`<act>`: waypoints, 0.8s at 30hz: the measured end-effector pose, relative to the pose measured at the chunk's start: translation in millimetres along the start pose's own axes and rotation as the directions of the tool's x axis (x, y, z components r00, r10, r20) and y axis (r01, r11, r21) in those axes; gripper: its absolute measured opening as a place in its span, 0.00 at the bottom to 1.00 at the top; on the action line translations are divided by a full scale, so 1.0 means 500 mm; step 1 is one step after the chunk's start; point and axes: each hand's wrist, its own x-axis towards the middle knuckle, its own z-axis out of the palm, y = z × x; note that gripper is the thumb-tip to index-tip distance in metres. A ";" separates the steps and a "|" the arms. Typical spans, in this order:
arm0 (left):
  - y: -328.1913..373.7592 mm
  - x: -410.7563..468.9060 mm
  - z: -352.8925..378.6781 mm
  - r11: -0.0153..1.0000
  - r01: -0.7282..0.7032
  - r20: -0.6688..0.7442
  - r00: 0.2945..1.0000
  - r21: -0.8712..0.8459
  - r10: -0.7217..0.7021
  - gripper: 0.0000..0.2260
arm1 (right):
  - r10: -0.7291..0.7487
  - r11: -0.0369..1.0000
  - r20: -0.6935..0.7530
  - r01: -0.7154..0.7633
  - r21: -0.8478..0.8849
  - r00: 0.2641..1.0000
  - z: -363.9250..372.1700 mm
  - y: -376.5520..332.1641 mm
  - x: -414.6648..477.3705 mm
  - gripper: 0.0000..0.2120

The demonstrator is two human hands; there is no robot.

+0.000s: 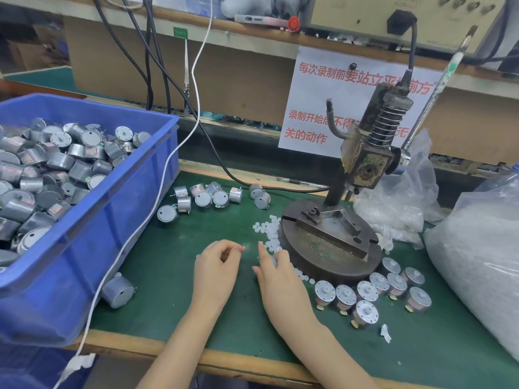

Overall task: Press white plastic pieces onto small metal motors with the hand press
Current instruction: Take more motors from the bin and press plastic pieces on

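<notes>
lower middle: the left hand [217,265] curls and the right hand [276,272] rests on the white plastic pieces [269,234], piled by the hand press [331,242] for easy grabbing; what either holds, i cannot tell. motors [207,197] lie above.

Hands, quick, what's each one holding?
Left hand: pinches a tiny white piece, it seems.
Right hand: rests on white pieces; grip cannot be told.
</notes>
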 end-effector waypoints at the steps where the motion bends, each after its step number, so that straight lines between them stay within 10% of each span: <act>1: 0.000 0.002 0.000 1.000 0.003 -0.002 1.000 -0.002 -0.003 0.15 | 0.026 0.999 0.007 -0.026 0.022 1.000 0.006 0.011 0.000 0.24; 16: 0.001 0.005 -0.003 0.996 0.064 -0.013 0.998 -0.067 -0.065 0.14 | 0.044 0.991 0.265 -0.076 0.109 0.963 -0.063 0.031 -0.015 0.15; 24: 0.000 0.005 -0.001 0.995 0.073 -0.013 0.997 -0.065 -0.074 0.12 | 0.310 0.850 0.092 -0.319 0.420 0.946 -0.152 0.101 0.050 0.07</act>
